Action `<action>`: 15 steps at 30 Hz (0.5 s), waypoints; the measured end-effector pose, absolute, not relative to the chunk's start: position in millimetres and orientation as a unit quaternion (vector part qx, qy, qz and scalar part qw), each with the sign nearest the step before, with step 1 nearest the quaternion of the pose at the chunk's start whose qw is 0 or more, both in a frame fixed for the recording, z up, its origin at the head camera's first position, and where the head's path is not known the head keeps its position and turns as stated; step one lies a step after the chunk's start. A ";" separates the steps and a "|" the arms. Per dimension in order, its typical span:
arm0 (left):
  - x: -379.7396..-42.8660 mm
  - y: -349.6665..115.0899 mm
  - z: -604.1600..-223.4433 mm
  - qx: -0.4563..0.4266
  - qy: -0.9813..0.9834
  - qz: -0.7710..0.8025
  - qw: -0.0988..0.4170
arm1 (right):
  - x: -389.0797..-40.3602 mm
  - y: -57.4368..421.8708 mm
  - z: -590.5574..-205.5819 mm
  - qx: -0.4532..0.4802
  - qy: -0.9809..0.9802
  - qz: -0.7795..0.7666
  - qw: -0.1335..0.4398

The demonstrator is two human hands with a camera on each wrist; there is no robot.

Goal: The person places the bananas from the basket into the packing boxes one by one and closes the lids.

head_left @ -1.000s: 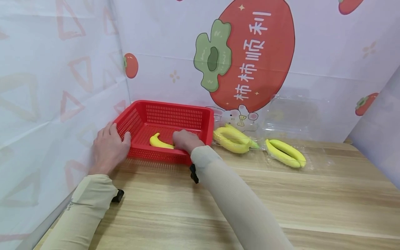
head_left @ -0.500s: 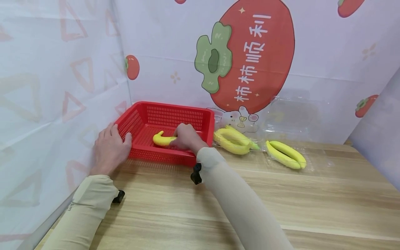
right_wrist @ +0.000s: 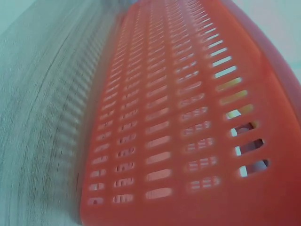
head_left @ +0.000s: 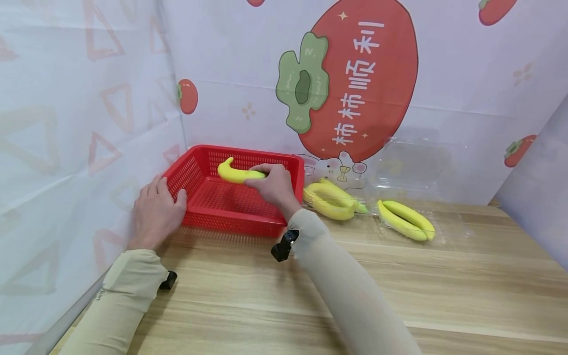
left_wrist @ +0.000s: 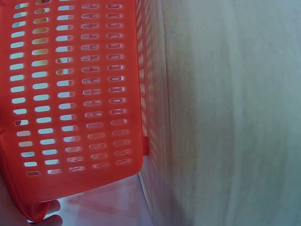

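A yellow banana (head_left: 237,174) hangs level above the floor of the red plastic basket (head_left: 235,226), its curved stem end pointing left. My right hand (head_left: 276,186) pinches the banana by its right end, over the basket's right half. At the basket's left front corner, my left hand (head_left: 157,212) holds the rim. In the left wrist view, fingertips (left_wrist: 52,207) show past the rim beside the slotted basket wall (left_wrist: 101,183). Through the slots of the basket wall (right_wrist: 174,132) in the right wrist view, bits of yellow banana (right_wrist: 233,97) are visible; the right hand is mostly hidden there.
Right of the basket, a pair of bananas (head_left: 339,209) lies in clear plastic packaging. Farther right, another pair of bananas (head_left: 401,223) sits in an open clear clamshell box (head_left: 412,162), lid raised against the printed back wall (head_left: 230,59). A wooden table (head_left: 248,296) carries everything.
My right hand has gripped the banana and raised it off the basket floor, moving up and slightly right. The left hand has stayed at the basket's corner.
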State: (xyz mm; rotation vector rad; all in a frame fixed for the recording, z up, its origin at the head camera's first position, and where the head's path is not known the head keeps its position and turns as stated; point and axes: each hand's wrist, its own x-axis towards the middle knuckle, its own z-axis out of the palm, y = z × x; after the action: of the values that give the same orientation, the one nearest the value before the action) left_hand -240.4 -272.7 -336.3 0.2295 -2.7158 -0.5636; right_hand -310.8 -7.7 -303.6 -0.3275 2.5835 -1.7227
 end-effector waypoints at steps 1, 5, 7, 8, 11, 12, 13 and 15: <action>-240.0 -272.7 -336.2 0.080 -0.960 -0.199 0.179 | -310.4 -6.3 -303.6 -0.104 0.823 -0.558 0.007; -239.1 -272.4 -335.9 0.078 -0.960 -0.197 0.182 | -309.0 -2.1 -304.4 -0.109 0.811 -0.574 0.002; -238.7 -272.3 -335.6 0.079 -0.960 -0.196 0.181 | -308.4 -0.8 -305.0 -0.114 0.808 -0.578 -0.002; -238.6 -272.2 -335.5 0.080 -0.960 -0.197 0.180 | -307.8 -0.3 -305.2 -0.117 0.806 -0.580 -0.004; -239.0 -272.4 -335.8 0.080 -0.960 -0.198 0.179 | -305.0 1.2 -305.0 -0.123 0.801 -0.585 -0.012; -239.2 -272.5 -336.0 0.080 -0.960 -0.198 0.179 | -304.0 1.8 -305.0 -0.125 0.799 -0.588 -0.015; -239.4 -272.7 -336.4 0.080 -0.960 -0.197 0.179 | -303.0 2.6 -304.9 -0.128 0.797 -0.589 -0.019; -239.7 -272.4 -336.3 0.080 -0.961 -0.197 0.178 | -300.5 4.8 -304.6 -0.132 0.792 -0.595 -0.021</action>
State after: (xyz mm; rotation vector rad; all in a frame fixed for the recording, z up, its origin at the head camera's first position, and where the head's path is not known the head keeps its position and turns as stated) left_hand -239.7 -272.4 -336.3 0.2259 -2.7177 -0.5565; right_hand -300.5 4.8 -304.6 -0.4198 2.5236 -1.8953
